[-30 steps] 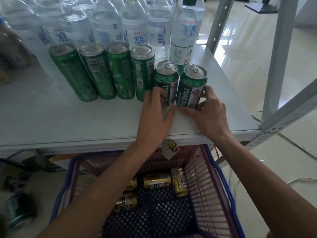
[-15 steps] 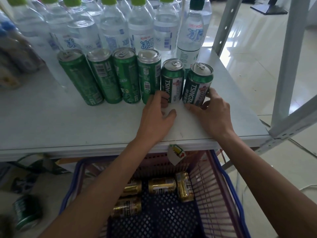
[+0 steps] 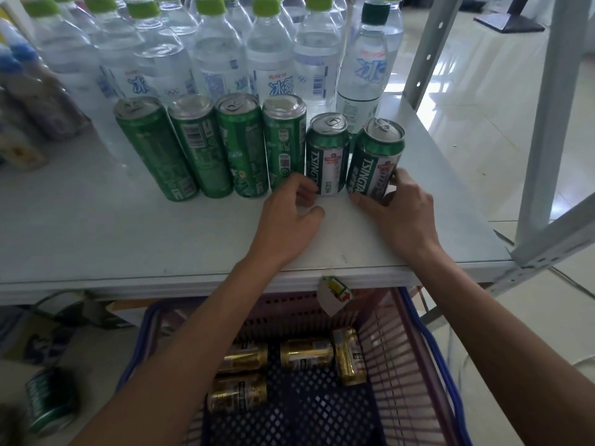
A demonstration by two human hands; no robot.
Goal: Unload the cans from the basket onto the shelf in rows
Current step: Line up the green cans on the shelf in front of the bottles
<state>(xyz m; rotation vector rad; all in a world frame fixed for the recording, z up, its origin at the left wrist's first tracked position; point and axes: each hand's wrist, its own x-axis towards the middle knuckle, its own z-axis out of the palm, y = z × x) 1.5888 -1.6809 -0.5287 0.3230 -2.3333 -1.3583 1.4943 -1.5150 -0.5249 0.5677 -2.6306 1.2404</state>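
Six green cans stand in a row on the white shelf (image 3: pixel 128 239): several tall slim ones (image 3: pixel 193 149) on the left and two shorter Tsingtao cans on the right. My right hand (image 3: pixel 402 217) grips the foot of the rightmost Tsingtao can (image 3: pixel 375 159), thumb in front and fingers behind. My left hand (image 3: pixel 289 220) rests on the shelf with curled fingertips against the lower left of the other Tsingtao can (image 3: pixel 326 156), thumb off it. Below the shelf edge, the purple and blue basket (image 3: pixel 428 346) holds several gold cans (image 3: pixel 306 354) lying on their sides.
Rows of clear water bottles (image 3: pixel 267 59) stand right behind the cans. Other bottles crowd the far left (image 3: pixel 29 107). White shelf uprights (image 3: pixel 547 123) rise at the right. A price tag (image 3: pixel 333 292) hangs from the shelf edge. A green can (image 3: pixel 48 403) lies on the floor at lower left.
My left hand has slipped down from around its Tsingtao can to the can's foot, thumb now free. My right hand keeps hold of the rightmost can. Both cans stand level with the row.
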